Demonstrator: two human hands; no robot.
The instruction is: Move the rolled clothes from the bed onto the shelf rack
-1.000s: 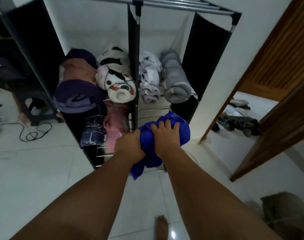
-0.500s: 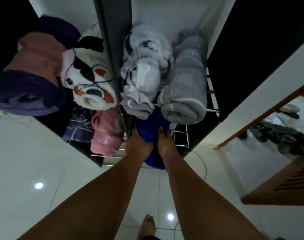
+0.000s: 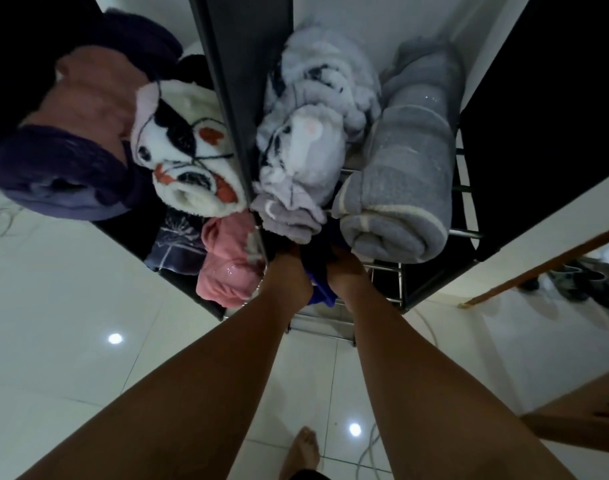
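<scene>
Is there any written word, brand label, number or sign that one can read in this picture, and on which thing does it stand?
None: no readable text anywhere.
White roll: black and red cartoon pattern only, no letters.
Lilac roll: printed figures only, no letters.
Grey roll: plain stripes.
Blue cloth, held by the left hand and right hand: no label shows.

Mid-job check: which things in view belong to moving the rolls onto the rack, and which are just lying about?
Job:
blue roll, both hands on it: left hand, right hand
shelf rack
stored rolls, e.g. grey roll, pink roll

Lying about:
shoes by the doorway
cable on the floor
</scene>
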